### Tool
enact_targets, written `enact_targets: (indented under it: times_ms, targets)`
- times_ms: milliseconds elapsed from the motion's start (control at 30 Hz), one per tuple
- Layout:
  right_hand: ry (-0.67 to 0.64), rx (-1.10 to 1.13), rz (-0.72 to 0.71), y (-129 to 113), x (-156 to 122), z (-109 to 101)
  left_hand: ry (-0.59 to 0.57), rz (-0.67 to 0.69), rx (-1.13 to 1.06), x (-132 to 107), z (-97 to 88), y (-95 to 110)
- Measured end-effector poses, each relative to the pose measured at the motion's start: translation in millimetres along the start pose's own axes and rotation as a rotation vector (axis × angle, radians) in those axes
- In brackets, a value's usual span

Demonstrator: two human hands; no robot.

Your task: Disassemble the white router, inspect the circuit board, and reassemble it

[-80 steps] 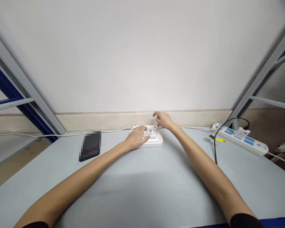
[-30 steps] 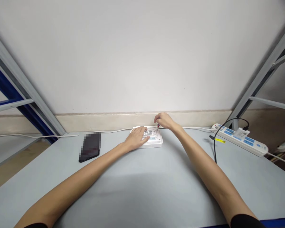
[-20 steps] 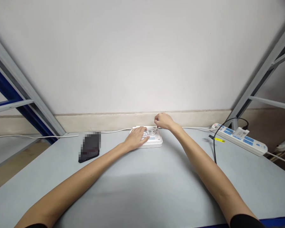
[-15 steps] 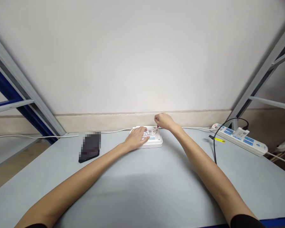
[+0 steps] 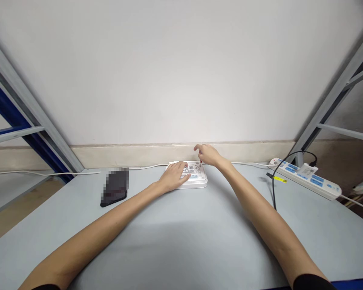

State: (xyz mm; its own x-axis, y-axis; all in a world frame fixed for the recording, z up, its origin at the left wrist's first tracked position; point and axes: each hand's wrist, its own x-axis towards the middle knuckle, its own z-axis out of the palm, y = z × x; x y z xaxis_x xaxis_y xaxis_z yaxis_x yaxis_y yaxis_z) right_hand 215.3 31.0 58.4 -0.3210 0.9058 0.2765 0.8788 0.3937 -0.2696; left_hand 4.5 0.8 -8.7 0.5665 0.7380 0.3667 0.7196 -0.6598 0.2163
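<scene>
A white router (image 5: 192, 183) lies on the table with its vented, labelled face up, close to the wall. My left hand (image 5: 173, 177) rests on its left part, fingers stretched out and palm down, covering some of the label. Over the router's far right corner is my right hand (image 5: 208, 154), thumb and fingers closed on a small screwdriver (image 5: 201, 162) with a reddish handle. The screwdriver stands about upright, its tip down at the corner. My right index finger is lifted off and points left. Most of the handle is hidden by the hand.
A dark phone-like object (image 5: 115, 187), partly pixelated, lies to the left on the grey table (image 5: 169, 249). At the right sits a white power strip (image 5: 308, 177) with a plugged-in adapter and a black cable (image 5: 273, 191). A white cable (image 5: 151, 166) runs along the wall.
My right index finger has lifted and extended to the left, while the other fingers stay on the screwdriver. The left hand and the router have stayed in place.
</scene>
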Motion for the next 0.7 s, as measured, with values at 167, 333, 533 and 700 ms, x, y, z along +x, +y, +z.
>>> enact_targets:
  times_ms: [167,333,533,700]
  targets:
    - [-0.001,0.035,-0.002,-1.0,-1.3,-1.1,-0.002,-0.001,-0.003,0.2,-0.3,0.6]
    - [-0.002,0.067,0.003,-2.3,-2.2,-2.2,-0.005,-0.004,-0.006,-0.4,-0.7,1.1]
    - [0.001,0.134,-0.013,-4.6,-4.9,-3.0,-0.005,-0.002,-0.008,-0.1,-0.4,0.6]
    - [-0.021,0.214,-0.015,-5.2,-7.8,-5.4,-0.002,0.000,-0.006,0.1,0.0,0.4]
